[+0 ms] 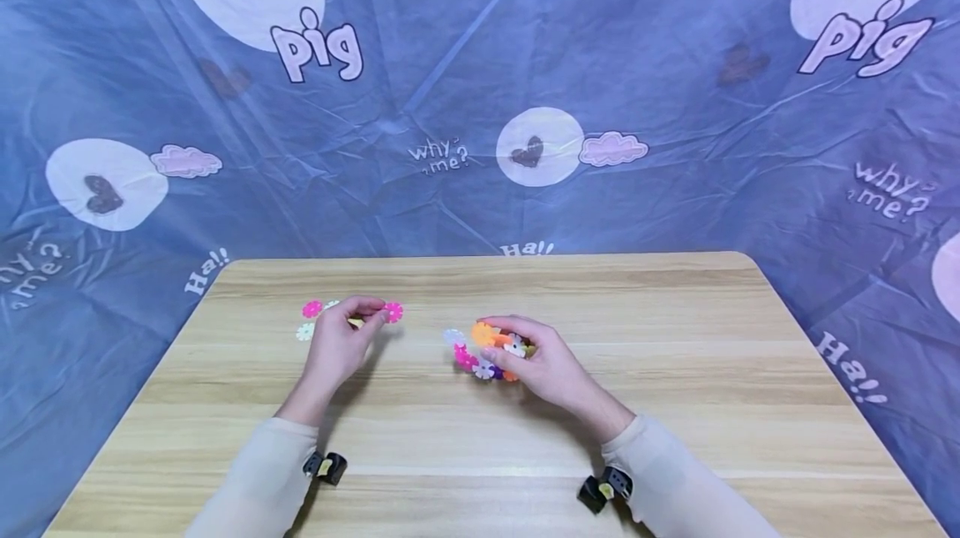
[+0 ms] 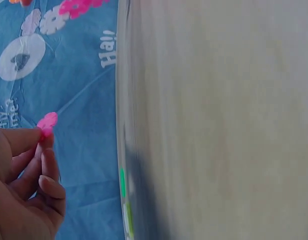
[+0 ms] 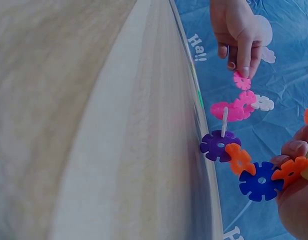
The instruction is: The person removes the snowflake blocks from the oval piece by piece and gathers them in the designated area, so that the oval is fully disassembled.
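My left hand (image 1: pixel 341 346) pinches a pink snowflake disc (image 1: pixel 393 312) between thumb and fingertips, above the table's left half. In the left wrist view, the pink disc (image 2: pixel 48 122) shows tilted, with the other fingers curled below it. To the right, my right hand (image 1: pixel 551 363) grips a curved chain of linked snowflake discs (image 1: pixel 483 368) in orange, white, pink, purple and other colours. The right wrist view shows a blue disc (image 3: pixel 261 187) and pink ones in that chain. Between the pinched disc and the chain there is a gap in the head view. Fingers hide part of the chain.
Loose discs lie beside and behind my left hand, among them a pink disc (image 1: pixel 312 309) and a pale disc (image 1: pixel 305 332). The wooden table (image 1: pixel 480 455) ends at a blue printed cloth (image 1: pixel 465 213) at the back. Each wrist wears a small black camera.
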A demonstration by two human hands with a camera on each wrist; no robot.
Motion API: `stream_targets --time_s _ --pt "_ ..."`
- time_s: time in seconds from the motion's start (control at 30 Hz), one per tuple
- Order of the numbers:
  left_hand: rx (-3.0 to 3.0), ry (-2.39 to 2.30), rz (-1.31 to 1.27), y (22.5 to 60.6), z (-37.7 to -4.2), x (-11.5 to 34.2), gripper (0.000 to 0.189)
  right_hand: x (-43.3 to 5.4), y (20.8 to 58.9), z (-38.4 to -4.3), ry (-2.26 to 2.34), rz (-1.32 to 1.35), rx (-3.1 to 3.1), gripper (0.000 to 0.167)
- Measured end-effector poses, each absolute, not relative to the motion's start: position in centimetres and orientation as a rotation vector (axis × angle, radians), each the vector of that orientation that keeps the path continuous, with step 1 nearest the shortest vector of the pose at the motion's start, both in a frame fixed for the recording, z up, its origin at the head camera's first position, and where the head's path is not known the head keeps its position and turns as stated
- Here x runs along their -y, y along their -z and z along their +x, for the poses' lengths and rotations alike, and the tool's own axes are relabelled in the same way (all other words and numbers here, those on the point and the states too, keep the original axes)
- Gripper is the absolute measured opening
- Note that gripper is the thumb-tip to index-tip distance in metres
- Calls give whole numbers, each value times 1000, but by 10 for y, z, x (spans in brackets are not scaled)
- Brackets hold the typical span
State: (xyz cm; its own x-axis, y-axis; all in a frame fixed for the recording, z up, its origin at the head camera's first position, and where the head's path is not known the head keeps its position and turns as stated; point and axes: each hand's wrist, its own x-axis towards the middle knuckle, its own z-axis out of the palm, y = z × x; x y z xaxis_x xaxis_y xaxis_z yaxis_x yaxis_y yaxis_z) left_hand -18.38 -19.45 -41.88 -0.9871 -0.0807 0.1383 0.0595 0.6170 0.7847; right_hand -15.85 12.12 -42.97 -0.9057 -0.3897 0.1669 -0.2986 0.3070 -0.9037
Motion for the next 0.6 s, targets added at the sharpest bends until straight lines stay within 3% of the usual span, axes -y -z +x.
stream_targets --time_s 0.6 --pt "2905 1264 68 423 -208 222 21 -119 431 -159 1696 -686 -2467 43"
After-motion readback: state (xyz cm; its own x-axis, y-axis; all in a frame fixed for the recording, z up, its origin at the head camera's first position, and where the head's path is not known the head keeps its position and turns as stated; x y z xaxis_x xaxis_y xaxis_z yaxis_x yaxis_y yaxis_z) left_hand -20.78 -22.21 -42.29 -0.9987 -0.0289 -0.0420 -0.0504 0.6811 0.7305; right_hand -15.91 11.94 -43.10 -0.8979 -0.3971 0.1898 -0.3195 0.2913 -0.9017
